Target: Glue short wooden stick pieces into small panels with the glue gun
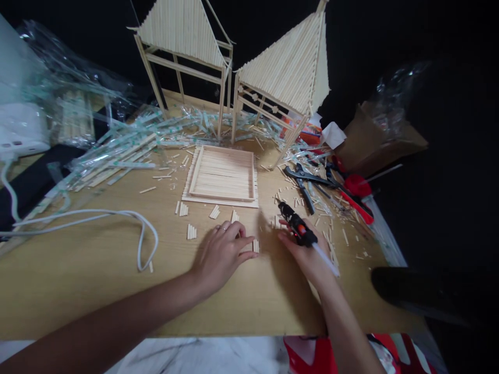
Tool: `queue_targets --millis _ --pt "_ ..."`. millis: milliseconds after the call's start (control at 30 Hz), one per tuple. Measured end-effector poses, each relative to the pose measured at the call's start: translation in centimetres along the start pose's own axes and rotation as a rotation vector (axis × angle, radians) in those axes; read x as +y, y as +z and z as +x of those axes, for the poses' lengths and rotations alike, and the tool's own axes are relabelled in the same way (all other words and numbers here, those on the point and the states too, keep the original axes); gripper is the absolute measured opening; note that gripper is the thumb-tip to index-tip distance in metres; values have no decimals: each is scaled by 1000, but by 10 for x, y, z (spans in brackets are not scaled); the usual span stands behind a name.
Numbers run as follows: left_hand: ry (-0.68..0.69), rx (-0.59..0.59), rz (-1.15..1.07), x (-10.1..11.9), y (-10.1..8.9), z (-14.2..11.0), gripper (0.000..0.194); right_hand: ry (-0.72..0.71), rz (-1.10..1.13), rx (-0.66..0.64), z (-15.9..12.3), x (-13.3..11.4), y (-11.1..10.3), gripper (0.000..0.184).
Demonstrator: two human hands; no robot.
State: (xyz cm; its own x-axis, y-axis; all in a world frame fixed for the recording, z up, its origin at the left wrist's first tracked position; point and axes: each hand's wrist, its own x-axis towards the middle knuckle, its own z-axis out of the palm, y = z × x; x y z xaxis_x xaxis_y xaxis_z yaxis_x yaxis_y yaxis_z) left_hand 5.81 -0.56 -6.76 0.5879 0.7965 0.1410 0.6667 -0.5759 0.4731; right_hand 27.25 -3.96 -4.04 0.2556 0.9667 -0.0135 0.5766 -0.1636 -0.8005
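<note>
Wooden tbl. (pixel 97 291) carries all items noted. At its rear, two stick-built house models stand on posts: L. model (pixel 181 39) and R. model (pixel 283 67), both w/ steep roofs of close-laid sticks, frames open below. Loose plastic wrappers (pixel 128 124) heaped around their legs and along L. side, mixed w/ long sticks; cardboard box (pixel 370 143) at R. rear. Flat stick panel (pixel 223 174) w/ raised rim lies ctr., in front of the models. White cable (pixel 117 212) loops on L. side. Left hand (pixel 222 246), ring on one finger, is low over tbl. just in front of panel; thumb & index close together, tips on opp. ends of a small stick piece (pixel 255 245); cannot tell if piece is raised or flat on tbl. Right hand (pixel 310 254) is wrapped round black glue gun (pixel 296 223), nozzle pointing away toward the rear; translucent glue stick (pixel 326 258) protrudes from back end, red light showing on body. Black-jawed cutter (pixel 306 179) lies beyond gun. Other stick pcs. (pixel 192 231) lie between panel & left hand, approx. in groups; tiny offcuts (pixel 286 195) scattered nr. cutter.
</note>
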Motion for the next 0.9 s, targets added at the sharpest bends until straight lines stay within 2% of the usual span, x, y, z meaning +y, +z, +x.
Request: queue_targets --millis 100,233,400,667,900 --pt "-3 -5 -6 0 0 0 30 -138 -201 22 16 7 8 13" --pt "-10 -14 -3 -1 0 0 29 -196 -242 15 23 14 12 9" --pt "-8 -13 0 0 -1 -1 28 -167 -199 -8 17 10 11 13" --pt "9 -2 20 1 -1 -1 22 -5 -15 -136 -22 5 21 17" --pt "21 10 21 0 1 -1 21 -4 5 -105 -27 5 29 15"
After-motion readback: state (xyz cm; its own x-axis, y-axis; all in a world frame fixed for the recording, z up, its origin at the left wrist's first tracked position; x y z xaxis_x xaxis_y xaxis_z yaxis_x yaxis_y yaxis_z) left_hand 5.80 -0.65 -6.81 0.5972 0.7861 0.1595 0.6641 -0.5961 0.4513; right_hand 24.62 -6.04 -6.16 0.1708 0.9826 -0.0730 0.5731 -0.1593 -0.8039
